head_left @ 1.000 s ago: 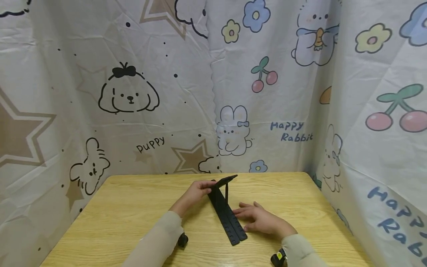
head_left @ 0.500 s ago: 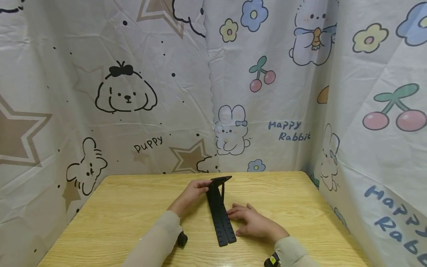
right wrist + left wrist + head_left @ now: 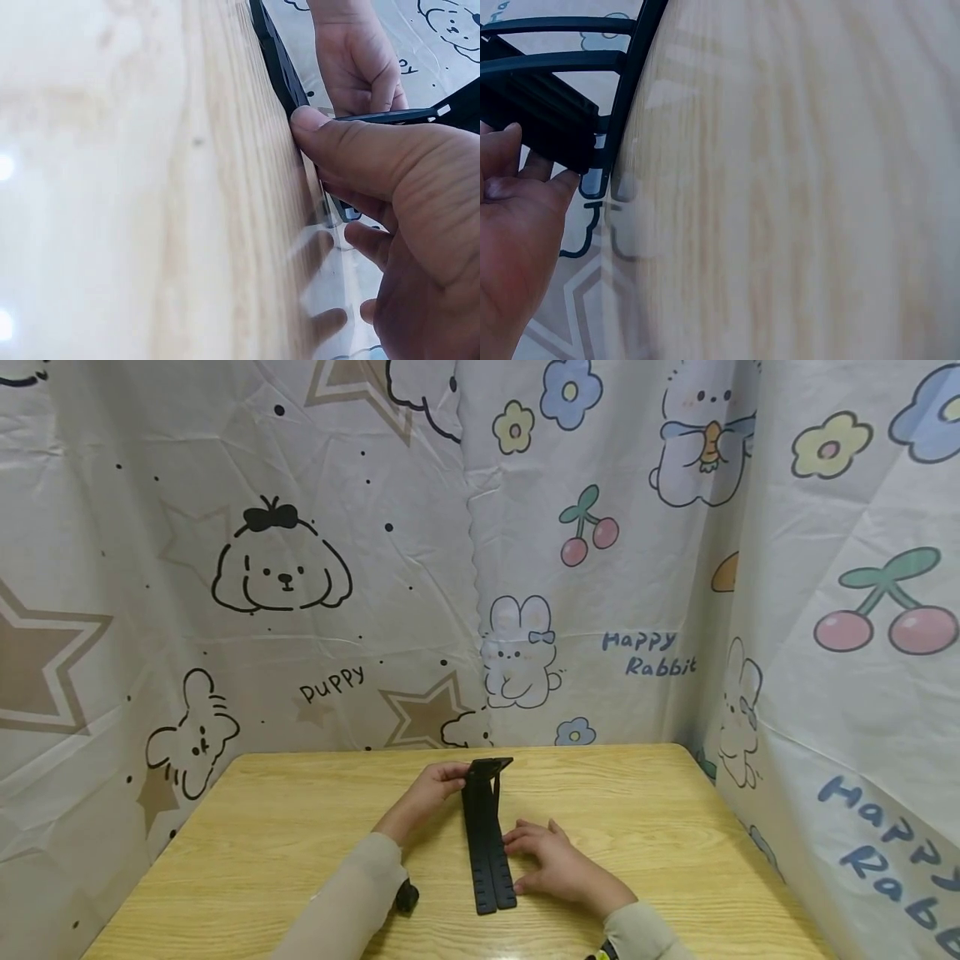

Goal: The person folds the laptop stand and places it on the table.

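White glare on glossy tabletop (image 3: 135, 210)

Cartoon curtains (image 3: 420, 568) behind a table (image 3: 615, 810) suggest perhaps a home.

Wood-grain tabletop (image 3: 300, 818); pale printed cloth (image 3: 420, 610) hangs behind its far edge and along its right edge. "Puppy" lettering (image 3: 332, 683) toward far left corner, "Happy Rabbit" lettering (image 3: 639, 642) above far right corner.
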### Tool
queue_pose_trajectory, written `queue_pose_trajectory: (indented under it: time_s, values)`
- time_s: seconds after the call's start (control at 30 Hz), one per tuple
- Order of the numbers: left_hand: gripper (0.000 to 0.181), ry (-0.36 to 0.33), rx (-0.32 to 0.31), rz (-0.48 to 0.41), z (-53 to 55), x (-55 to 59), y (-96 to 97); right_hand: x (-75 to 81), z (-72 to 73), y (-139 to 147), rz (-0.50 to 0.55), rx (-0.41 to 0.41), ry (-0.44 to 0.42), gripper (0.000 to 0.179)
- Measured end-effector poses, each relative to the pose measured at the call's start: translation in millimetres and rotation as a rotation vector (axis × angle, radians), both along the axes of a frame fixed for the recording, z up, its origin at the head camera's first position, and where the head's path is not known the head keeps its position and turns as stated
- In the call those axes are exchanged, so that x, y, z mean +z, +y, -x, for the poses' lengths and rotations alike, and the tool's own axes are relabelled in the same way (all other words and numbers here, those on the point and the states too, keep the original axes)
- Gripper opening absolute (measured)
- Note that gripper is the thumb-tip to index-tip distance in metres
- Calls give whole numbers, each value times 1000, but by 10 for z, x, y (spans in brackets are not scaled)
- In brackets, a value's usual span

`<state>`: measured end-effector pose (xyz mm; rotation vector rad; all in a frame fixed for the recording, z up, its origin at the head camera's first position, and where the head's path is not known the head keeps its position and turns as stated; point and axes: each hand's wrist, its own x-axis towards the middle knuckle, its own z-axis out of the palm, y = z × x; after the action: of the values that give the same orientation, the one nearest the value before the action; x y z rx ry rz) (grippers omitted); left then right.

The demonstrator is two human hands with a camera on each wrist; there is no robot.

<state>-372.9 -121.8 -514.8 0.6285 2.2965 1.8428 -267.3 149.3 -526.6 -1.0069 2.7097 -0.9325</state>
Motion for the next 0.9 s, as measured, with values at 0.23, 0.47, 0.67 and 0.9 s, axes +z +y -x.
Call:
queue_pose_trajectory:
  time_s: [0.23, 0.47, 0.67, 0.9]
  values:
    - [29, 6, 50, 22, -53, 34, 29, 27, 17, -16, -77, -11, 34, 50]
    - [25, 37, 81, 44, -86, 82, 68, 111, 61, -15, -67, -48, 38, 44]
    - [23, 51, 124, 91, -129, 122, 84, 150, 163, 1, 1, -105, -37, 40]
    - [30, 50, 163, 105, -218, 147, 31, 157, 335, -3, 112, -131, -55, 37]
